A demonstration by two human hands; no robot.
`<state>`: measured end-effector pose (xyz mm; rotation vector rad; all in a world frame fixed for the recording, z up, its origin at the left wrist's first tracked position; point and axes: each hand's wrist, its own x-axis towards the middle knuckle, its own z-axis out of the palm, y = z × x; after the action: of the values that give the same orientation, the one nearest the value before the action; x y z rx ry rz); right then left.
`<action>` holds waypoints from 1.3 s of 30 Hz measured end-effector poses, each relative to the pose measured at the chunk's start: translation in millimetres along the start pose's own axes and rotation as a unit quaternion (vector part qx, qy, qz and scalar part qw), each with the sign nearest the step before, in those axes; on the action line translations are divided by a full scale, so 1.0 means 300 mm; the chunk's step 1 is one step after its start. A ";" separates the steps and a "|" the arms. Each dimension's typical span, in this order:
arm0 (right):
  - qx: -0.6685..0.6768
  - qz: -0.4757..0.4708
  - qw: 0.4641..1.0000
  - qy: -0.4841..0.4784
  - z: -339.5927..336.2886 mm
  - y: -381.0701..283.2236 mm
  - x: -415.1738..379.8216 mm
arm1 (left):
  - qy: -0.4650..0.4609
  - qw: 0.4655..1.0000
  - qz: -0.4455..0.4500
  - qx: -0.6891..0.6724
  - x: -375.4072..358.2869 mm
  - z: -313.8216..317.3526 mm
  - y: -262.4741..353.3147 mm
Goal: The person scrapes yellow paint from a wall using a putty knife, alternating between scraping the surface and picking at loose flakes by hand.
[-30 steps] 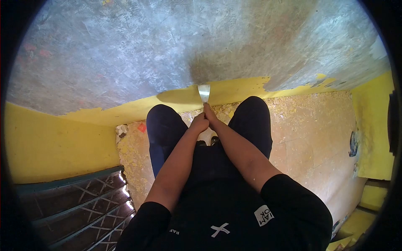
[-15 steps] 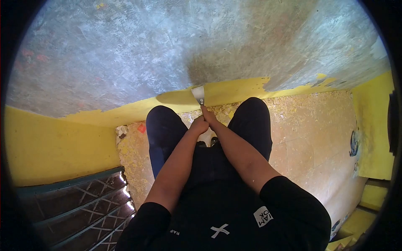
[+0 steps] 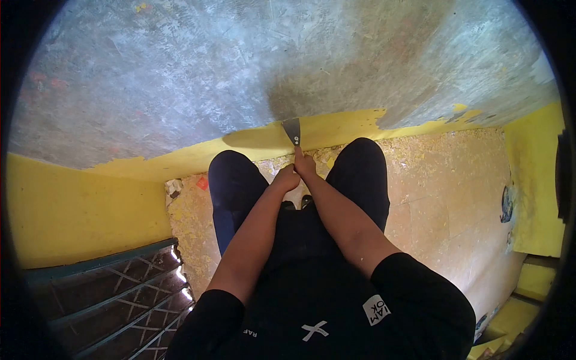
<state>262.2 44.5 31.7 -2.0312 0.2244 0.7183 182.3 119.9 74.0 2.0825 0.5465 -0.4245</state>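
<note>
A paint scraper (image 3: 292, 128) has its flat metal blade against the wall, where the bare grey surface (image 3: 198, 72) meets the remaining yellow paint (image 3: 336, 126). My right hand (image 3: 306, 165) is closed around its handle just below the blade. Closed too, my left hand (image 3: 287, 178) presses against the right one at the lower part of the handle. Fingers hide most of the handle. Both hands sit between my bent knees, close to the foot of the wall.
Paint flakes litter the tiled floor (image 3: 432, 198) along the wall. A red scrap (image 3: 202, 183) and a whitish chunk (image 3: 174, 187) lie at the left corner. A dark metal grille (image 3: 114, 294) stands at lower left, and a dark crumpled item (image 3: 506, 205) lies by the right wall.
The scraper has shifted slightly right and up along the wall. Its blade is angled differently and looks darker. My right hand moved with it, while the left hand has barely moved.
</note>
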 end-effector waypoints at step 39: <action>-0.011 -0.005 1.000 -0.020 -0.049 0.007 0.009 | -0.039 0.997 0.033 0.051 0.004 0.044 0.001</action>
<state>269.5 31.4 34.4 -2.0353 0.1843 0.7575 182.2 109.0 66.5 2.1649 0.4163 -0.5005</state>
